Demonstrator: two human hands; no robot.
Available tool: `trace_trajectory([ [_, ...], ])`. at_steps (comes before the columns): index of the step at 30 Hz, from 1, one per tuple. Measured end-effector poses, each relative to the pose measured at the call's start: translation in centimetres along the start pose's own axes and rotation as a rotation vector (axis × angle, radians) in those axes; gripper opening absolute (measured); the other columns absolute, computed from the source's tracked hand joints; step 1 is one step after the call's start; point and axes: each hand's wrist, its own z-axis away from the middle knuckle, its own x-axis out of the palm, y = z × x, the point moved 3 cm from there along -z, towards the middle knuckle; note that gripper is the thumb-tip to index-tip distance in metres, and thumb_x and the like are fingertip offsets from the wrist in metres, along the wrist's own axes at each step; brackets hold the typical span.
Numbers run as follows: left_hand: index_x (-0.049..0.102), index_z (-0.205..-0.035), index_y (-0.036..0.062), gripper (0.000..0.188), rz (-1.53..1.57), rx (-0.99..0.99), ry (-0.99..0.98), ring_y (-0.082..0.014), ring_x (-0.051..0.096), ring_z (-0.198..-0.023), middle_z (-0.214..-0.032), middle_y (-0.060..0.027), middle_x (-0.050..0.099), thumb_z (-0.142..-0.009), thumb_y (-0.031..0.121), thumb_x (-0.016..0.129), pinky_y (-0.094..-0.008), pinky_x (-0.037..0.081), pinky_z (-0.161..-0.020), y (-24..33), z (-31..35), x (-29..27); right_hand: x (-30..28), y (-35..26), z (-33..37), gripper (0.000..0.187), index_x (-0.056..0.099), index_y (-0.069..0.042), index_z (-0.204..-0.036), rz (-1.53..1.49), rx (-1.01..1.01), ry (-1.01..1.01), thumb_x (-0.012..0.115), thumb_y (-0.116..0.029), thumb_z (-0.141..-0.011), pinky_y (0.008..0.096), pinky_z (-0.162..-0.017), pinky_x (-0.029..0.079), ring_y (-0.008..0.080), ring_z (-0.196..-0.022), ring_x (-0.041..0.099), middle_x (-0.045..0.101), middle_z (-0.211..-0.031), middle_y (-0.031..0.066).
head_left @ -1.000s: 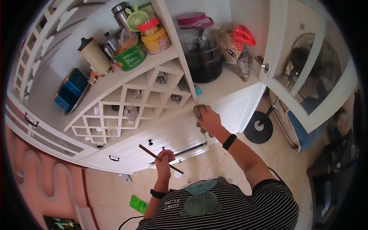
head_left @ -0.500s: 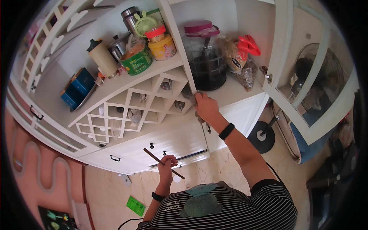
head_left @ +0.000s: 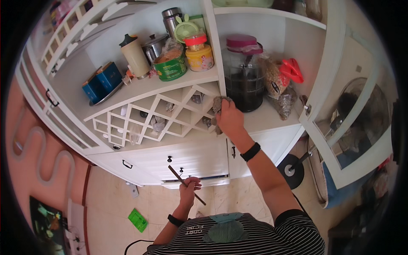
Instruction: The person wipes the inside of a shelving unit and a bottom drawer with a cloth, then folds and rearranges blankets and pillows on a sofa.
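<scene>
The right hand (head_left: 230, 118) is closing on a grey cloth (head_left: 220, 103) and is keeping it at the right end of the rack (head_left: 158, 97); whether the cloth is pressing on the wood, I cannot tell. The left hand (head_left: 188, 191) is staying well apart from the right one, below the rack, and its fingers are gripping a thin brown stick (head_left: 174, 173), which is slanting down to the right.

The rack is forming a white lattice in the white cabinet (head_left: 195, 148), and some small things, too dim to name, are lying in its cells. Above the rack, a white shelf (head_left: 170, 90) is carrying blue boxes (head_left: 101, 83), a cream flask (head_left: 136, 58), a green tin (head_left: 170, 68) and a yellow tub (head_left: 199, 58). To the right of the rack, a big jar (head_left: 244, 83) with a purple lid is standing on the pale cabinet surface (head_left: 255, 121), and bags (head_left: 272, 80) are leaning just beside it. Further right of the rack, a glass door (head_left: 324, 159) is hanging open, and a fan (head_left: 359, 110) is showing through its glass. Below the rack, the tiled floor (head_left: 159, 208) is spreading out, and a green packet (head_left: 137, 219) is lying there.
</scene>
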Motion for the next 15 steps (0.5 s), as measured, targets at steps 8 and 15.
trace_trajectory([
  [8, 0.057, -0.086, -0.0007, 0.02, 0.023, -0.025, 0.01, -0.0164, 0.059, -0.071, -0.082, -0.0092, 0.059, -0.079, 0.0, 0.038, -0.027, 0.049, -0.061, -0.6, 0.3, 0.5, -0.4, -4.8, -4.1, 0.035, 0.044, -0.003, -0.087, -0.05, -0.049, 0.094, 0.067, -0.02, -0.067, 0.0386, -0.052, 0.048, 0.0321, -0.062, 0.058, 0.055, -0.076, 0.0154],
  [15, 0.057, -0.085, -0.0002, 0.016, 0.081, 0.031, 0.012, -0.0173, 0.059, -0.068, -0.079, -0.0097, 0.059, -0.08, 0.003, 0.041, -0.0276, 0.05, -0.06, 0.1, -2.0, -0.5, -0.4, -4.8, -4.3, 0.031, 0.047, -0.003, -0.08, 0.049, -0.01, 0.062, 0.065, -0.025, -0.068, 0.0364, -0.052, 0.05, 0.0289, -0.058, 0.06, 0.057, -0.07, 0.0137],
])
